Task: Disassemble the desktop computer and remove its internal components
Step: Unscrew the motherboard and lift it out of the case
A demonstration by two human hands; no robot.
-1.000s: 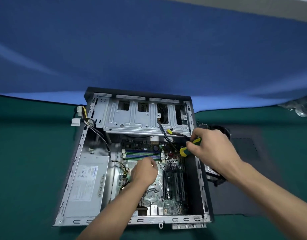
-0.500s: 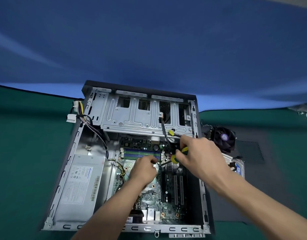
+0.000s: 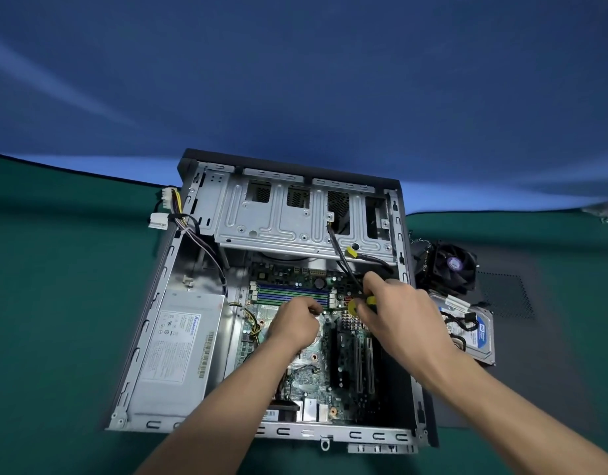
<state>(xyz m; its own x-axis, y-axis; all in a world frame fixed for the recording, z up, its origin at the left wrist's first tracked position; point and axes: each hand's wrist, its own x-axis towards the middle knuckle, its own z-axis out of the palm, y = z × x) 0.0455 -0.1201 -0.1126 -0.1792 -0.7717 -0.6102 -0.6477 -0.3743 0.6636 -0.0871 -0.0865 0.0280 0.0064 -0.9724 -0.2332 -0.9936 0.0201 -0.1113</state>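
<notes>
green tabletop (image 3: pixel 55 303) across lower frame, blue backdrop (image 3: pixel 295 80) filling upper frame. open desktop case (image 3: pixel 148 337) lying at centre frame, side panel off. grey drive cage (image 3: pixel 288 221) in upper part of case. silver power supply (image 3: pixel 179 344) at lower left inside case, with white connectors (image 3: pixel 158 221) hanging over upper left case edge. green motherboard (image 3: pixel 309 382) at centre of case, blue memory slots (image 3: pixel 292 293) along its upper part. hard drive (image 3: pixel 480 337) flat on dark mat (image 3: pixel 535 354), right of case; black cooler fan (image 3: pixel 450 265) just above it. right hand (image 3: pixel 398 317) at centre frame, curled round yellow-and-green screwdriver (image 3: pixel 359 305), shaft pointing left toward motherboard. left hand (image 3: pixel 292 323) just left of screwdriver tip, fingers curled over motherboard; whether grasping anything, cannot tell.
</notes>
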